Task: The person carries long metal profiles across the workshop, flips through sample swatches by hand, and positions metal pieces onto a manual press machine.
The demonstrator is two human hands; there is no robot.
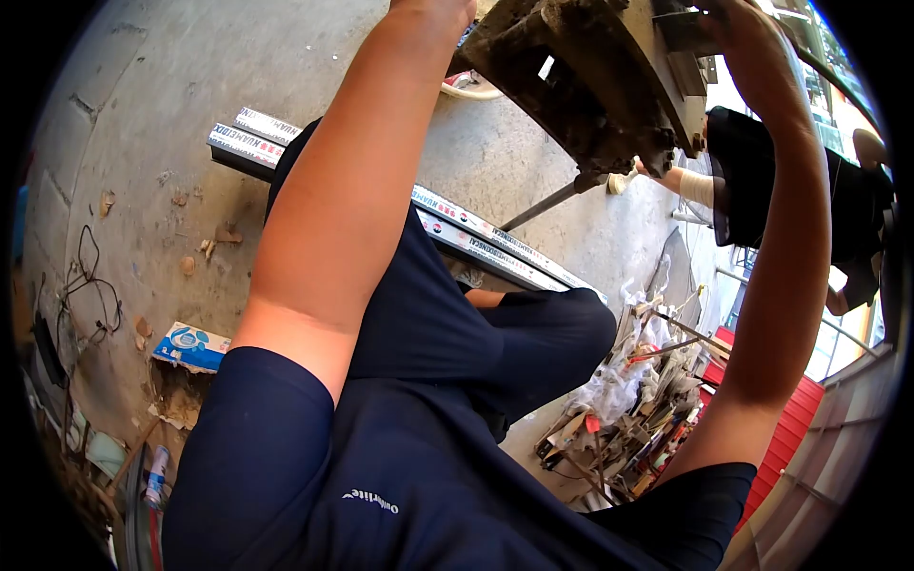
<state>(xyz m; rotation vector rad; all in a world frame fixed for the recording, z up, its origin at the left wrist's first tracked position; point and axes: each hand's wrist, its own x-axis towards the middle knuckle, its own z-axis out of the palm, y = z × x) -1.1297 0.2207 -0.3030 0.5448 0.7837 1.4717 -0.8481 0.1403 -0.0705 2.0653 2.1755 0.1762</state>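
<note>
A dark, worn metal machine part (590, 81) with a rectangular slot hangs at the top, on a stand or frame. Beside its upper right side, my right hand (747, 43) is against a flat metal bar (687, 33); its fingers are cut off by the top edge. My left arm reaches up to the top edge, left of the machine part, where only the wrist and base of my left hand (436, 8) show. What that hand touches is hidden. Long profiles wrapped in printed film (505, 249) lie on the floor beyond my bent legs.
A blue and white box (193, 346), black wire (92, 281) and a spray can (156, 478) are at the left. A heap of scrap and plastic film (624, 381) lies at the lower right. Another person in dark clothes (752, 181) is at the right, behind my right arm.
</note>
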